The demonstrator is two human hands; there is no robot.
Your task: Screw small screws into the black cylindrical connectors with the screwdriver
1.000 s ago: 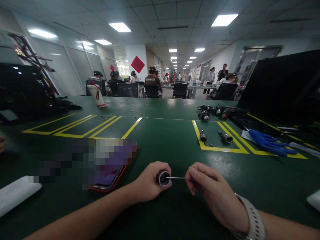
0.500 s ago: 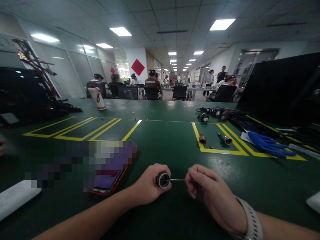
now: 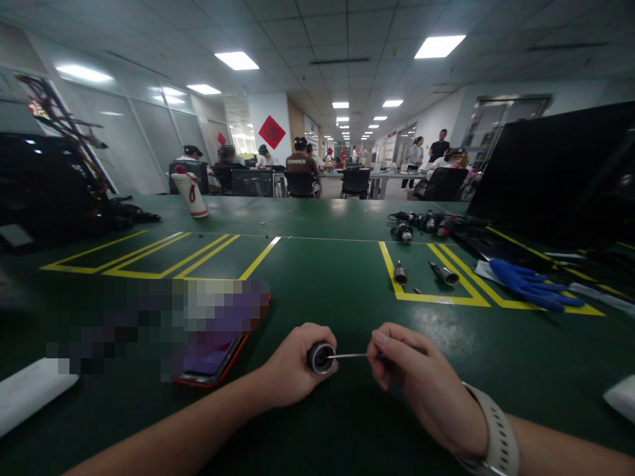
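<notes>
My left hand is wrapped round a dark cylindrical part with a round metal rim, its open end facing right and toward me. Between the fingertips of my right hand is a thin metal rod, perhaps a screwdriver shaft; my fingers cover its other end. The rod's tip reaches into the mouth of the cylinder, and the depth inside is too dark to tell. Left of my left hand lies a phone in a red case, partly pixelated.
Two metal socket-like parts and a tiny piece lie in a yellow-taped area. Farther right are a blue glove and dark monitor. Dark metal devices sit behind. A white cup stands at the far left.
The view has shifted slightly. Both hands keep nearly the same pose, with the rod still in the cylinder's mouth. A hand at the far left edge is no longer clearly visible.
</notes>
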